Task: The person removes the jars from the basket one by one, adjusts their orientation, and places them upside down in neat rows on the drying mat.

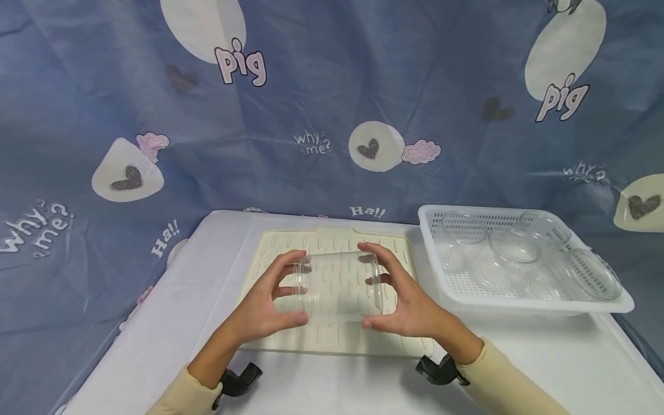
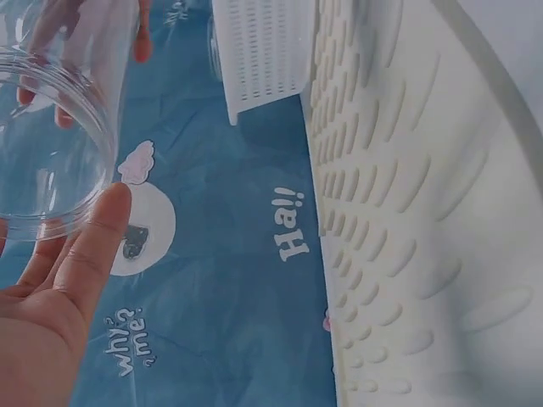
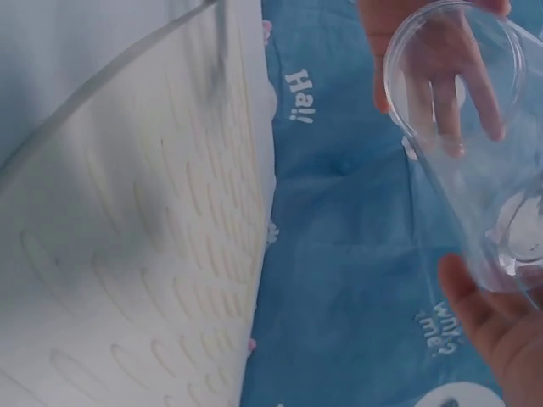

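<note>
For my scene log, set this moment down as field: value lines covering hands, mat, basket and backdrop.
Left hand: grips one end of the clear cylindrical container
Right hand: grips the other end
Container pose: on its side, held above the mat
Mat: cream, ridged, on the white tabletop
Basket: white, perforated, right of the mat, holding clear round-rimmed containers
Backdrop: blue printed cloth

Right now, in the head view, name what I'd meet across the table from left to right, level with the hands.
Left hand → clear container → right hand → white basket.
</note>
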A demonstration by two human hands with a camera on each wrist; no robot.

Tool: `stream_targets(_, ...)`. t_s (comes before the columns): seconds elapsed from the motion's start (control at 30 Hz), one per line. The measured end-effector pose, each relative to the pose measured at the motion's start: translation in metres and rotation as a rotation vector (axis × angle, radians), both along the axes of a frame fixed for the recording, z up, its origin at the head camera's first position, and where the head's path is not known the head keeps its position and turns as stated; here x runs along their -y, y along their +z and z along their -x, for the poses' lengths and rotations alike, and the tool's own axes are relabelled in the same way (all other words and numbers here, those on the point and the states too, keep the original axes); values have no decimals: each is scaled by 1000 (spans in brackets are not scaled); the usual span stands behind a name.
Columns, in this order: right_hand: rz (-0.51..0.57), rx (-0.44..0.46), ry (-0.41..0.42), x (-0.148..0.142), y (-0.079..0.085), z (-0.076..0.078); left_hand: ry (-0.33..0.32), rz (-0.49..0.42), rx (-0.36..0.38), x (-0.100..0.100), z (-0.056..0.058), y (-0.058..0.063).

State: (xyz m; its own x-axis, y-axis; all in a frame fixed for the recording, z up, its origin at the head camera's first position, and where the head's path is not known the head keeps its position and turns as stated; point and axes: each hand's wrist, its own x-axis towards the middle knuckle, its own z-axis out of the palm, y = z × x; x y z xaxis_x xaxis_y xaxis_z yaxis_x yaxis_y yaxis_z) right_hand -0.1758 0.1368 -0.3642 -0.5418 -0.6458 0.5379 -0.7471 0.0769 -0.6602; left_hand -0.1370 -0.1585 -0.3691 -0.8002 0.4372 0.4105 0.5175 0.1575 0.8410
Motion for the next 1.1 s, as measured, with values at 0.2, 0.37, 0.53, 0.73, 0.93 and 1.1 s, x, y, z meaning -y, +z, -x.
stream_targets(0.2, -2, -46, -3, -1, 7, -1, -53, -71, -5, -1, -3, -5)
stream_targets(0.37, -39, -44, -35, -1, 14, -4, -79, -115, 2, -2, -4, -9)
stream_targets(0.53, -65, -35, -49, -2, 15, -6, -93, -127, 10, -3, -6, -13)
stream_targets(0.73, -89, -22, -54, -6, 17, -9, -93, -112, 4, -5, -7, -14)
stream_targets(0.93, -115, -34, -52, -8, 22, -10, -89, -84, -17, -5, -5, -13)
stream_targets(1.1, -187, -36, -67, -9, 30, -10, -24, 43, -63, 2, -6, -13)
